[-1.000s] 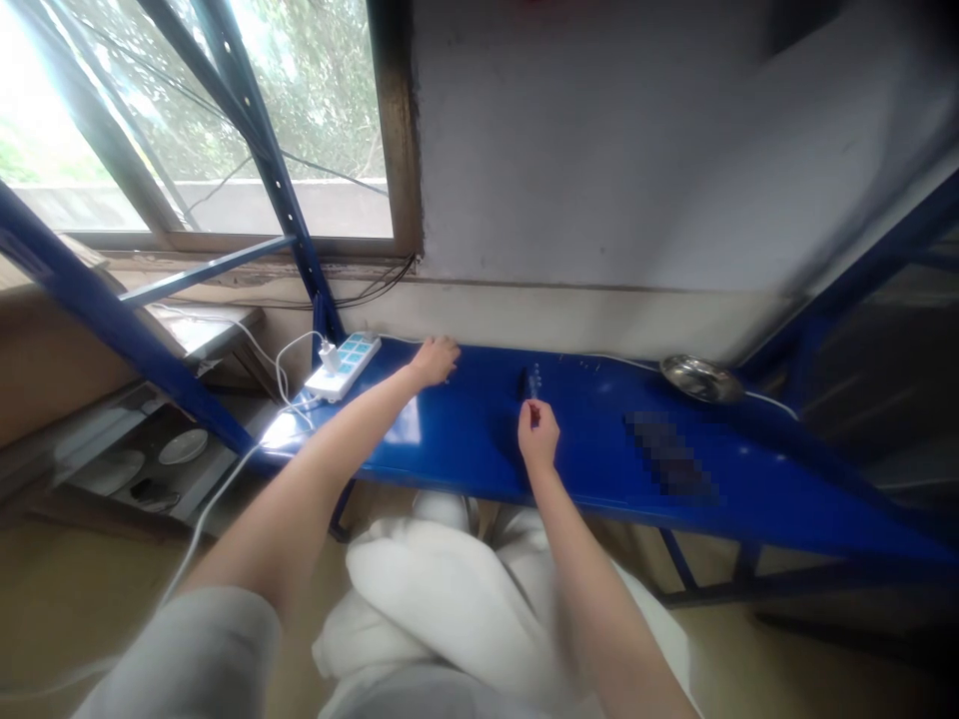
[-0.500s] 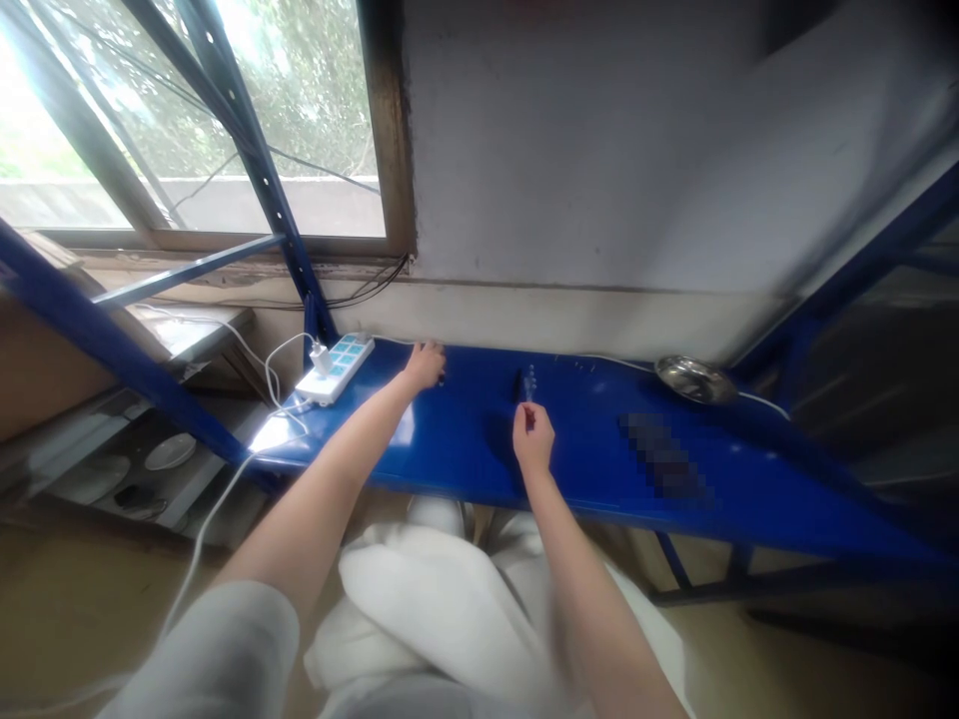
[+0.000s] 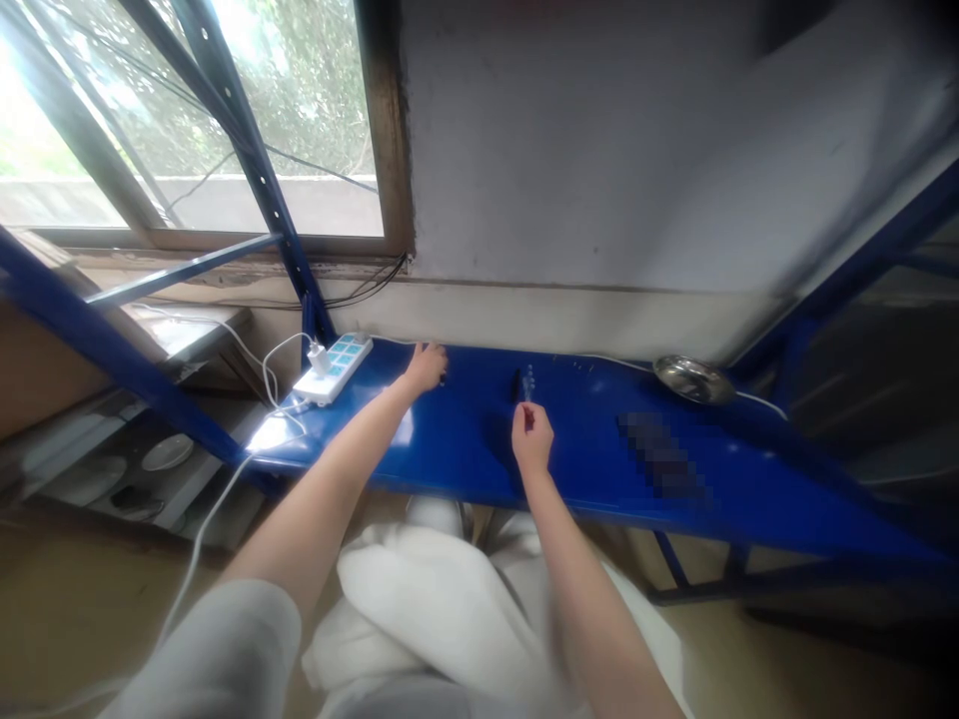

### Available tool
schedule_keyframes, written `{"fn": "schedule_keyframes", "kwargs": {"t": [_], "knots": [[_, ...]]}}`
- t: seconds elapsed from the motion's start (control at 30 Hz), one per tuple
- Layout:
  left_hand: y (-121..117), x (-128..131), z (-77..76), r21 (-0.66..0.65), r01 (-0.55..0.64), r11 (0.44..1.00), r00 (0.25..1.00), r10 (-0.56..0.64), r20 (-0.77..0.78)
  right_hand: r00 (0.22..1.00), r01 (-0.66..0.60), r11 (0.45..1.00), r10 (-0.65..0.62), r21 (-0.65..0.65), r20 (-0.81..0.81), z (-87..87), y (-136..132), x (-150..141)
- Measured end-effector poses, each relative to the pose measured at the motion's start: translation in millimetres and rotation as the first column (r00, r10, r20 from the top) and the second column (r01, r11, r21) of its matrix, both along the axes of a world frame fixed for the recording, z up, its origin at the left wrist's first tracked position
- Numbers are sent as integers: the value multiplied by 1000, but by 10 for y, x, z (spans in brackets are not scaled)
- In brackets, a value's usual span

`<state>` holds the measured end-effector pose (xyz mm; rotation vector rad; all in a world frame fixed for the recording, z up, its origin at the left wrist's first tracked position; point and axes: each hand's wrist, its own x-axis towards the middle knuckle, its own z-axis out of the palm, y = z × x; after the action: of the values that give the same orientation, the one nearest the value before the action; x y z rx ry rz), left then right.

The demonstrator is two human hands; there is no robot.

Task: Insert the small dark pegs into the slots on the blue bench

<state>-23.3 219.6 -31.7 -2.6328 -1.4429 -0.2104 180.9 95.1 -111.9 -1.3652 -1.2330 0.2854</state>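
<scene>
At the back of the blue shelf [image 3: 465, 439], my left hand [image 3: 428, 366] reaches out with its fingers curled down. A small dark bit shows at its fingertips, too little to name. My right hand [image 3: 532, 439] is closed in a pinch above the middle of the shelf; what it grips, if anything, is hidden by the fingers. Just beyond it lie a thin black stick-like item [image 3: 516, 382] and a cluster of small clear pieces [image 3: 528, 380]. Several tiny light pieces [image 3: 584, 365] lie farther back to the right.
A white power strip [image 3: 335, 369] with a plug and white cables is at the shelf's left end. A round shiny metal dish [image 3: 692, 379] stands at the back right. A blurred-out dark object [image 3: 663, 457] lies nearer. Blue uprights [image 3: 262, 180] frame the shelf.
Both hands keep nearly the same place and pose. The whole view has shifted very slightly.
</scene>
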Motion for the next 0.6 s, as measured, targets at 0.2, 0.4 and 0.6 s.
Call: {"fn": "schedule_keyframes", "kwargs": {"t": [0.2,0.4,0.6], "knots": [[-79,106,42,26,-23,999,954,14,299,1000,13,1000,-13,-5,-10,19,-1,-11],[-332,249,74,-20,-37,999,719,41,694,999,-12,1000,11,12,32,17,14,-13],[-730,365,67,-116,58,992,379,86,922,999,-47,999,47,19,6,211,7,-59]]}}
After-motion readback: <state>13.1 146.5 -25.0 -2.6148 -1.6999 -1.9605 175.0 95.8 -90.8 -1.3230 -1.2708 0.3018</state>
